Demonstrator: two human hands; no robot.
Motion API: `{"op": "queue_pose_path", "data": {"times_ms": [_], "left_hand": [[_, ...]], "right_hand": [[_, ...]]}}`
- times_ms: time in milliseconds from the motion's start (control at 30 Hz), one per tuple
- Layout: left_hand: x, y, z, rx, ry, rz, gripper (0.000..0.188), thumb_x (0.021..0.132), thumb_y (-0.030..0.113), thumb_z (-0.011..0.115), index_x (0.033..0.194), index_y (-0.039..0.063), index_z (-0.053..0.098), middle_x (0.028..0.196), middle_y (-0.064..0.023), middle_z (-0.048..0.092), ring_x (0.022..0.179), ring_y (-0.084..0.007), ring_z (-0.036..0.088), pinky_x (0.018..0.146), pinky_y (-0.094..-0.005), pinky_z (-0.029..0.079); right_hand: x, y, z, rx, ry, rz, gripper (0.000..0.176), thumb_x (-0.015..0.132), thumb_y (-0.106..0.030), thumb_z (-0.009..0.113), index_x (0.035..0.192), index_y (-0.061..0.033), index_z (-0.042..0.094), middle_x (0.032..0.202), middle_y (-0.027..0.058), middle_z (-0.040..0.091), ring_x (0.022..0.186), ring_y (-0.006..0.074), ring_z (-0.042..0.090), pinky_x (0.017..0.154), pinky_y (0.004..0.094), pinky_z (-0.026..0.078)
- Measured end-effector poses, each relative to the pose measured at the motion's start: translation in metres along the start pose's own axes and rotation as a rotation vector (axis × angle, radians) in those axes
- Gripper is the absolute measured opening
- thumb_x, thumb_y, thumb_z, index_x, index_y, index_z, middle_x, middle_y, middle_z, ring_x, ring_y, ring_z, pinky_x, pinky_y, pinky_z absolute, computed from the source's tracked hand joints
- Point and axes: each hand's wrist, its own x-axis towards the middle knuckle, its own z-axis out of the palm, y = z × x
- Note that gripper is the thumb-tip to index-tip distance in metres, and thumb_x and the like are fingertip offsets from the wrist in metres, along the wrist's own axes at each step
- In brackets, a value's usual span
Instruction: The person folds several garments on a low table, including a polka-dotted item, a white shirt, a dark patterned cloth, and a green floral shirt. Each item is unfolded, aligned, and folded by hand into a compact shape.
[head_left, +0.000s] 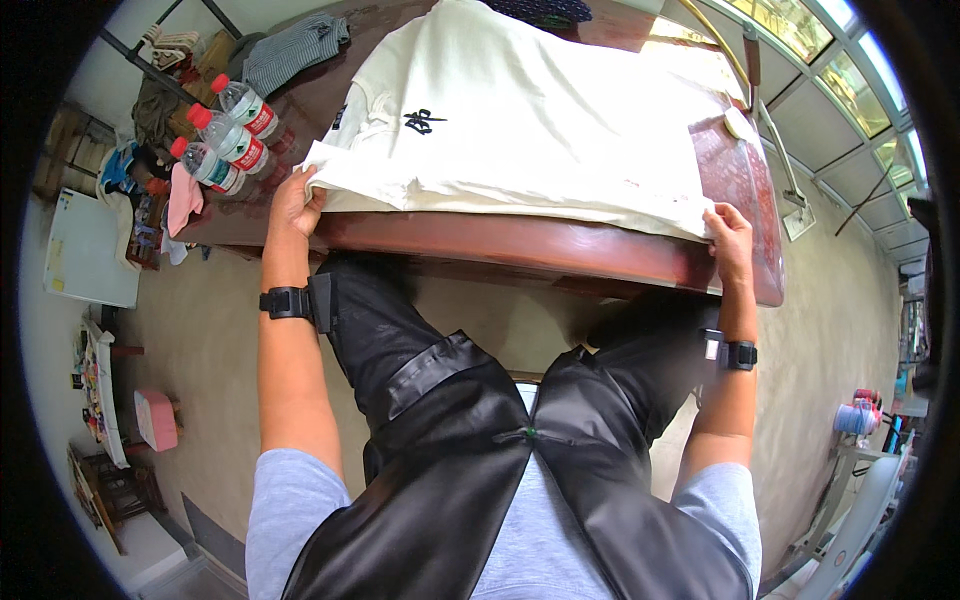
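Observation:
A white cloth garment (517, 127) lies spread over the table, with a dark embroidered character near its left part. Its near edge runs along the table's front rim, and a strip at the left is folded over. My left hand (296, 202) pinches the garment's near left corner between thumb and fingers. At the opposite end, my right hand (727, 232) grips the near right corner, close to the table's right end. Both hands are at the front edge of the dark red polished table (480, 236). The garment's far edge is partly cut off by the view.
Three water bottles (229, 139) with red caps stand at the table's left. Behind them lies striped folded cloth (296, 52); a pink cloth (185, 199) hangs at the left edge. A dark patterned cloth (544, 11) is at the back. Right of the table leans a long-handled tool (796, 217).

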Motion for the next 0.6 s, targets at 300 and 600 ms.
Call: {"op": "queue_pose_path", "data": {"times_ms": [300, 600], "left_hand": [[0.002, -0.003, 0.001, 0.038, 0.018, 0.003, 0.022, 0.099, 0.006, 0.061, 0.121, 0.002, 0.063, 0.107, -0.0075, 0.068, 0.079, -0.0129, 0.065, 0.055, -0.0198, 0.055], [-0.004, -0.010, -0.010, 0.254, 0.001, 0.055, 0.024, 0.099, 0.014, 0.061, 0.123, 0.007, 0.064, 0.106, -0.0031, 0.069, 0.087, -0.0141, 0.065, 0.066, -0.0278, 0.054]], "right_hand": [[0.008, -0.018, -0.001, 0.338, -0.086, 0.336, 0.012, 0.094, -0.015, 0.070, 0.090, -0.0036, 0.069, 0.076, 0.0017, 0.065, 0.062, 0.0122, 0.061, 0.047, 0.0220, 0.042], [-0.012, -0.003, 0.007, -0.420, 0.123, -0.160, 0.012, 0.092, -0.014, 0.070, 0.095, -0.0028, 0.067, 0.075, 0.0065, 0.065, 0.068, 0.0154, 0.062, 0.065, 0.0334, 0.051]]}}
